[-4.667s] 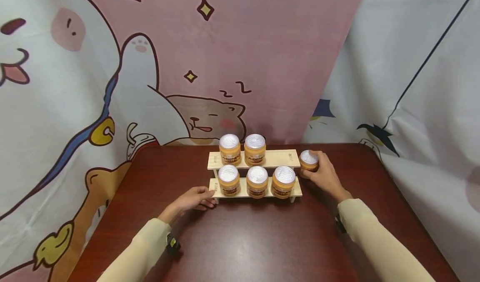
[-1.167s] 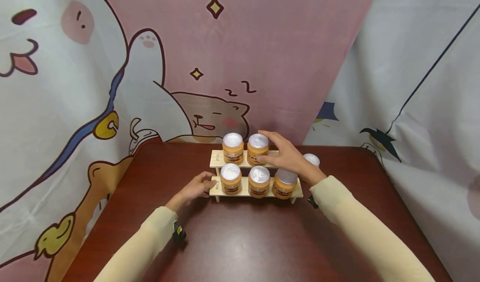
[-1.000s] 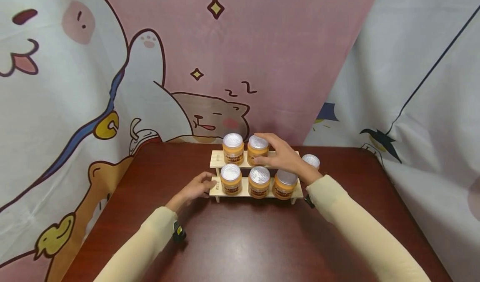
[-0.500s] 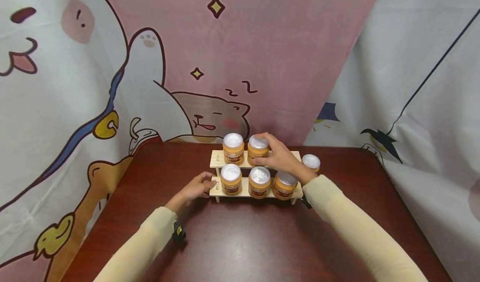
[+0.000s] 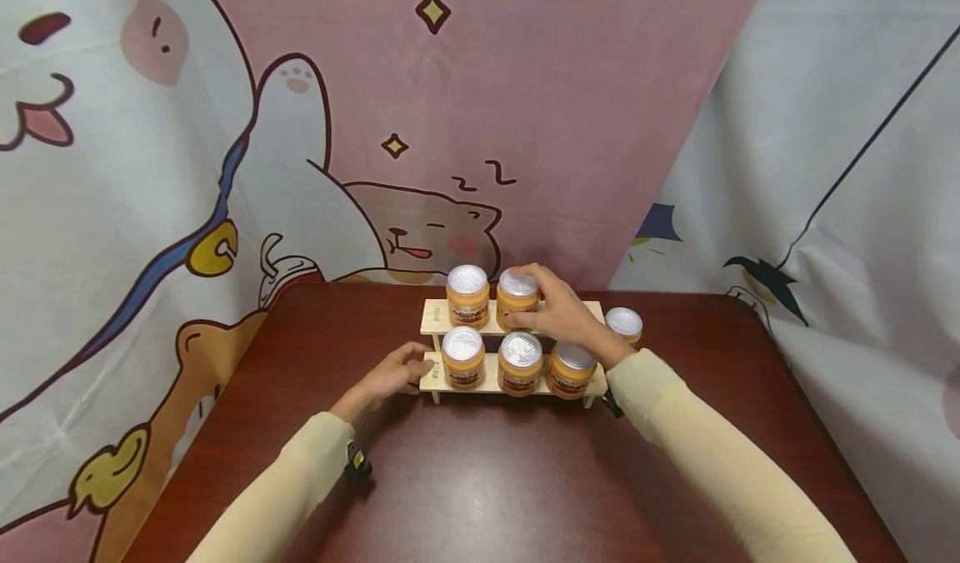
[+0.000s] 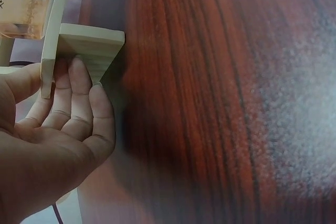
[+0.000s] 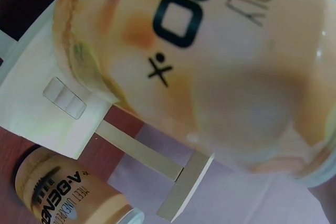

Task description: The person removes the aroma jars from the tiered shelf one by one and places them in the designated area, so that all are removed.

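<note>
A two-tier wooden rack [image 5: 579,311] stands on the dark red table [image 5: 495,480]. Its upper shelf carries two orange jars with silver lids. My right hand [image 5: 546,306] grips the right one [image 5: 511,303], fingers over its lid and thumb on its front. That jar [image 7: 210,66] fills the right wrist view. Three more jars [image 5: 520,361] line the lower shelf. My left hand [image 5: 397,373] holds the rack's left end [image 6: 84,43], which sits between thumb and fingers [image 6: 79,85].
One loose jar [image 5: 624,325] stands on the table just right of the rack, behind my right forearm. Cartoon-printed cloth [image 5: 225,130] hangs close behind the table's far edge. Another jar [image 7: 68,192] shows below the shelf in the right wrist view.
My right hand left the loose jar at the right, reached across to the upper shelf and closed round the right jar there. The left hand stays at the rack's left end.
</note>
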Demonstrator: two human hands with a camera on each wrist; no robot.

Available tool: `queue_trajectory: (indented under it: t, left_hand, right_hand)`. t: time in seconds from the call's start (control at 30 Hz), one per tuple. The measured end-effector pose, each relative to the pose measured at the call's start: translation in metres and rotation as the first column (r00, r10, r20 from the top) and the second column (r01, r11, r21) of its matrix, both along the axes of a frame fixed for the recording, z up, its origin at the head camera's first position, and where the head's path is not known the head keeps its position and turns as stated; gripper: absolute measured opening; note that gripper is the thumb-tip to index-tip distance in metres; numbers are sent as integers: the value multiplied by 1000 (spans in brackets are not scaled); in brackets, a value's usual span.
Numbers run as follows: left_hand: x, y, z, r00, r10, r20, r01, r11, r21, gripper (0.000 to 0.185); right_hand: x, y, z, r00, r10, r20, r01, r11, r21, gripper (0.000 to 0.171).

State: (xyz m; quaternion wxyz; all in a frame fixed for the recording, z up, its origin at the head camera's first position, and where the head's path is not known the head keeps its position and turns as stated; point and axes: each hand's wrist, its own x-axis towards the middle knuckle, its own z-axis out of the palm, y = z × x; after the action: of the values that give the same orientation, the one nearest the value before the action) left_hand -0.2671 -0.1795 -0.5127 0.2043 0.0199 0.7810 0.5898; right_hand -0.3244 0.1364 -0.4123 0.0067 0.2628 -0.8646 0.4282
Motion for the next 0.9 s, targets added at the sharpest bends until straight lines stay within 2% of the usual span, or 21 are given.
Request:
queue_trajectory:
  t: [0.43, 0.67, 0.9]
  left_hand:
    - [-1, 1, 0, 1000, -7, 1, 7, 1000, -1, 39]
    - [-1, 1, 0, 1000, -7, 1, 7, 1000, -2, 39]
    - [-1, 0, -1, 1000, -7, 7, 7, 1000, -6, 39]
  right_hand:
    - [-1, 1, -2, 1000, -2, -18, 2, 1000, -25, 66]
    - [1, 5, 3, 1000, -6, 9, 6, 998, -60, 65]
    - [4, 18, 11, 1000, -27, -4, 26, 994, -102, 67]
